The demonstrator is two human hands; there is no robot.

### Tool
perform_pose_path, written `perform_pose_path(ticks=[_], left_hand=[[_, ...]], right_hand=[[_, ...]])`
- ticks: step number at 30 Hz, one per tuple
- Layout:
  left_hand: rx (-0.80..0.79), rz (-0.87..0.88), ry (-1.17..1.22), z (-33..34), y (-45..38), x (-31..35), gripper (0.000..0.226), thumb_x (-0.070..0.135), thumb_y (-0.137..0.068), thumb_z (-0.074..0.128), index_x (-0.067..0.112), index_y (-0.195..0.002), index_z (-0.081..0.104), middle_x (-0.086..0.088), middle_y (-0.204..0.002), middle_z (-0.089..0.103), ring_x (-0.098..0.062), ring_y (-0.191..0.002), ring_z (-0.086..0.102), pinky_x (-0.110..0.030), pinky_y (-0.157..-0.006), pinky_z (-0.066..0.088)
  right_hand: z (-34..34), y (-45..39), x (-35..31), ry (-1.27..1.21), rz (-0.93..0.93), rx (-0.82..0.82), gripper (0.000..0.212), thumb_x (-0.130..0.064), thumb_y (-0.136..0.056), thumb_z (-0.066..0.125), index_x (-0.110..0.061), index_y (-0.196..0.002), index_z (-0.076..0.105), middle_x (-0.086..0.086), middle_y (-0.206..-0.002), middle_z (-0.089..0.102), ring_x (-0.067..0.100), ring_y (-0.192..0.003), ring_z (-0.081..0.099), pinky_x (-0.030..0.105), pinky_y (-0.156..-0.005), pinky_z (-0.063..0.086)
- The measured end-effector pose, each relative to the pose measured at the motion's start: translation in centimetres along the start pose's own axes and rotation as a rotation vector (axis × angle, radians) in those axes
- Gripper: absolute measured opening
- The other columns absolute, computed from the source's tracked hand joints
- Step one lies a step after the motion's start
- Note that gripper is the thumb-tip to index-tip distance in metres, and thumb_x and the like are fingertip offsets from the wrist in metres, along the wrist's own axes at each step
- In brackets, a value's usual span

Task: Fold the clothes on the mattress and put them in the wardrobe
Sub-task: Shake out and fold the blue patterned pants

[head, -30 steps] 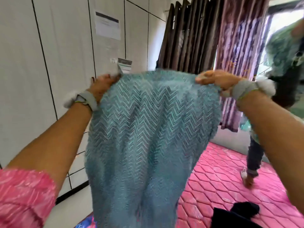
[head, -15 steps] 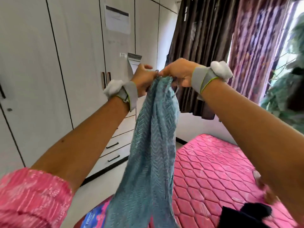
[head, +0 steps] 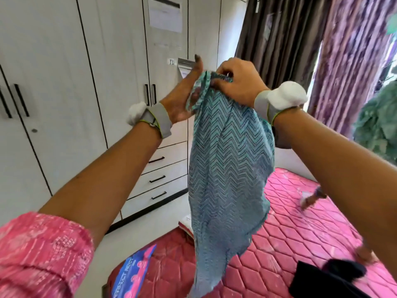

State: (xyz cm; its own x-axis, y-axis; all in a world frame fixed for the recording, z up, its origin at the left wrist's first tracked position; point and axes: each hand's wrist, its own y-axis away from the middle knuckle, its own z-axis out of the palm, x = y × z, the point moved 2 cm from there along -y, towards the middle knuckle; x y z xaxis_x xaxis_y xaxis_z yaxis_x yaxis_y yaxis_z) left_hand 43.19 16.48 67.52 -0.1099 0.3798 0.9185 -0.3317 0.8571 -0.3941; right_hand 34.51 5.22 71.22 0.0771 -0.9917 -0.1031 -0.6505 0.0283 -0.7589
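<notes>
Both arms are up and the teal zigzag garment [head: 227,160] hangs doubled in mid-air, above the near left corner of the pink mattress [head: 300,229]. The right hand [head: 240,82] has its fingers [head: 223,79] curled tight over the bunched top edge, carrying the whole weight. The left hand [head: 182,97] sits just beside it, palm turned toward the cloth, fingers stretched upward rather than closed; it touches a loop of fabric at the top, though whether the thumb pinches that loop I cannot tell.

Here is the worry: with one hand bearing the load, the two gathered corners could slide apart and the half-fold would open. The lower end dangles unevenly, lowest on the left, so if it meets the mattress first it may crumple and skew the next crease. A dark garment [head: 328,280] lies at the near right of the mattress, close enough to get caught under the teal one when it is laid down.

The wardrobe [head: 64,82] stands at the left with its doors closed, so a free hand will be needed for the handles [head: 150,94] later.
</notes>
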Motion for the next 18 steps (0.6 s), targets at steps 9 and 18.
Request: perform_pose_path(ticks=[9, 18], left_hand=[[0.352, 0.217, -0.356, -2.0, 1.4, 0.3, 0.008, 0.008, -0.085, 0.068, 0.004, -0.083, 0.062, 0.004, -0.063, 0.067, -0.011, -0.06, 0.064, -0.026, -0.06, 0.054], [0.534, 0.231, -0.518, -6.2, 2.0, 1.4, 0.026, 0.006, -0.091, 0.062, 0.013, -0.066, 0.064, 0.012, -0.047, 0.059, -0.001, -0.044, 0.052, -0.015, -0.045, 0.04]], right_hand=[[1.3, 1.2, 0.7, -0.248, 0.089, -0.024, 0.017, -0.035, -0.091, 0.06, -0.018, -0.091, 0.057, -0.005, -0.071, 0.056, 0.002, -0.06, 0.049, 0.019, -0.06, 0.042], [-0.2, 0.1, 3.0, 0.224, 0.011, -0.424, 0.082, -0.09, -0.058, 0.047, -0.008, -0.056, 0.043, 0.005, -0.053, 0.038, 0.022, -0.052, 0.037, 0.032, -0.052, 0.03]])
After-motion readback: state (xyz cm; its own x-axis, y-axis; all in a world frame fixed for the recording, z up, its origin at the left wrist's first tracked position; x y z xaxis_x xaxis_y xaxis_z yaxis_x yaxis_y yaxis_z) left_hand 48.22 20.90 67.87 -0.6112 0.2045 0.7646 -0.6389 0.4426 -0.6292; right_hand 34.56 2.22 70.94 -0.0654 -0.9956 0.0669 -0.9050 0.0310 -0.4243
